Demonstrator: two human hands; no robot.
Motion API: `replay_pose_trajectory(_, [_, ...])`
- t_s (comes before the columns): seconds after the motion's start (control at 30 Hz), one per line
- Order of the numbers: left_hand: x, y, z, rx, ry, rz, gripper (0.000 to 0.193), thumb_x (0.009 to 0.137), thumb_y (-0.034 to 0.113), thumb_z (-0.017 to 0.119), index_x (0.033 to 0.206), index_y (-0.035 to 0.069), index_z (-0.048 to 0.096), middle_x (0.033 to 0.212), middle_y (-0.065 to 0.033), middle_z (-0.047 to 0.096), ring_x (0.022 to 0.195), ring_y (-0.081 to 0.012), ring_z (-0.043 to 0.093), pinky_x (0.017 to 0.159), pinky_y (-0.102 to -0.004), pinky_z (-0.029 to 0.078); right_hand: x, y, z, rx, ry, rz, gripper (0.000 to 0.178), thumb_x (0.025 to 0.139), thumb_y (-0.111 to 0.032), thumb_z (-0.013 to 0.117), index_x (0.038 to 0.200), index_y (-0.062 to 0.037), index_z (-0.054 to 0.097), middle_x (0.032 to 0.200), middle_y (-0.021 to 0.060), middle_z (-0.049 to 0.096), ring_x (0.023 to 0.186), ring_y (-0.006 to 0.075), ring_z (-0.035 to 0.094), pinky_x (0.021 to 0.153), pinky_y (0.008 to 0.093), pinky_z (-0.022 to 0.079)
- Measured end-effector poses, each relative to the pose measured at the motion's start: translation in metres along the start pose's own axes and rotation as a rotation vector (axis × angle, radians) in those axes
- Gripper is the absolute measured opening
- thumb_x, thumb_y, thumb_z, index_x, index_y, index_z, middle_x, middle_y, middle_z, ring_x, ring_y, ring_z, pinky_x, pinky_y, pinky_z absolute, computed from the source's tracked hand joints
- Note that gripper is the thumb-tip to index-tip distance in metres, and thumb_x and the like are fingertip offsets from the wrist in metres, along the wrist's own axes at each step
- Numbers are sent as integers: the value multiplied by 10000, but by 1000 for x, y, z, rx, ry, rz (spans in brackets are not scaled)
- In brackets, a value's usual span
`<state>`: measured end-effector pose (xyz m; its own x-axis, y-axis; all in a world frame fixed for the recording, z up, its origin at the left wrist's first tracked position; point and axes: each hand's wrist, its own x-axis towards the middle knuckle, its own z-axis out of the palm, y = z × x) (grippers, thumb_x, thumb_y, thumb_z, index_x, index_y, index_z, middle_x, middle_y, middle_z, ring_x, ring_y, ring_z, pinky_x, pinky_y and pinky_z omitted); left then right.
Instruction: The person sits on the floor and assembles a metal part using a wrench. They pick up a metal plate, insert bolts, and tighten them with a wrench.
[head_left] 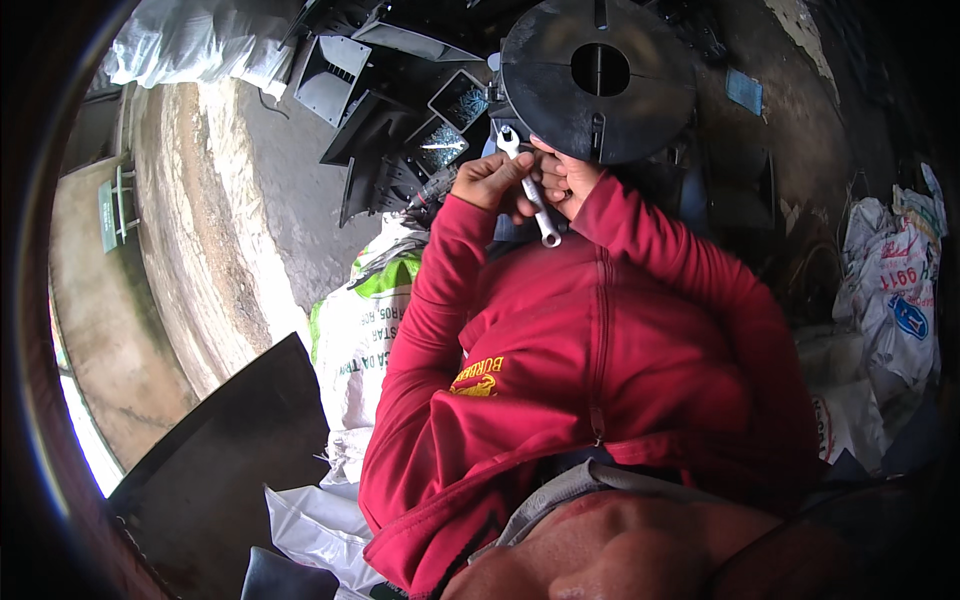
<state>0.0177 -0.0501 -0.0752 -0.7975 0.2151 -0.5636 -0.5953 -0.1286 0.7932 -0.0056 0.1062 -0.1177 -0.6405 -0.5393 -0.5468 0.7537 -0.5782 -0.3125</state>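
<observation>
My left hand (488,183) is closed around a silver combination wrench (537,198), its thumb lying across the shaft. The wrench's open jaw points up and away from me; its ring end sticks out below the fingers. Right beside it, my right hand (572,180) has its fingers curled in under the near rim of a round black disc (540,95). What those fingers grip is hidden. The disc has a round hole in its middle and narrow slots.
Left of the disc are small bins of screws (442,146), a power drill (433,187) and black plastic parts (333,75). White printed sacks (370,330) stand at my left, another sack (895,280) at my right. A dark panel (235,460) leans at lower left.
</observation>
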Motion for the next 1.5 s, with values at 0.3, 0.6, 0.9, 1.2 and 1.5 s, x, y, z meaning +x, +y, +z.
replay_pose_trajectory(0.3, [16, 13, -27, 157, -72, 31, 293, 868, 314, 657, 751, 45, 656, 571, -8, 576, 454, -69, 492, 429, -218, 366, -5, -3, -1, 62, -135, -28, 321, 918, -244, 559, 659, -186, 380, 485, -92, 291, 401, 34, 256, 397, 204, 222])
replay_pose_trajectory(0.6, [-6, 14, -27, 292, 4, 52, 315, 881, 322, 643, 736, 42, 646, 523, 1, 546, 379, -70, 477, 375, -202, 339, -6, 0, 6, 53, -99, -51, 282, 927, -230, 546, 689, -178, 403, 490, -95, 275, 402, 34, 234, 395, 205, 216])
replay_pose_trajectory(0.9, [12, -5, 0, -106, 36, 65, 231, 928, 222, 549, 906, 5, 624, 716, -86, 637, 494, -154, 589, 430, -265, 459, -16, -5, 20, -71, -42, -75, 306, 908, -339, 549, 727, -97, 496, 481, -73, 316, 415, 50, 351, 467, 350, 480])
replay_pose_trajectory(1.2, [17, 39, -50, 469, -95, 105, 287, 862, 306, 673, 743, 45, 655, 550, 31, 536, 453, -35, 439, 433, -213, 323, -2, 1, 2, 37, -171, -40, 254, 916, -273, 566, 725, -176, 431, 498, -96, 287, 403, 31, 236, 393, 196, 219])
replay_pose_trajectory(1.5, [-1, 5, -14, 106, -24, 25, 284, 893, 290, 628, 794, 23, 627, 584, -44, 599, 429, -106, 543, 411, -219, 419, 5, 4, -7, 56, -101, -35, 269, 904, -297, 582, 711, -173, 440, 482, -99, 313, 400, 37, 260, 392, 203, 249])
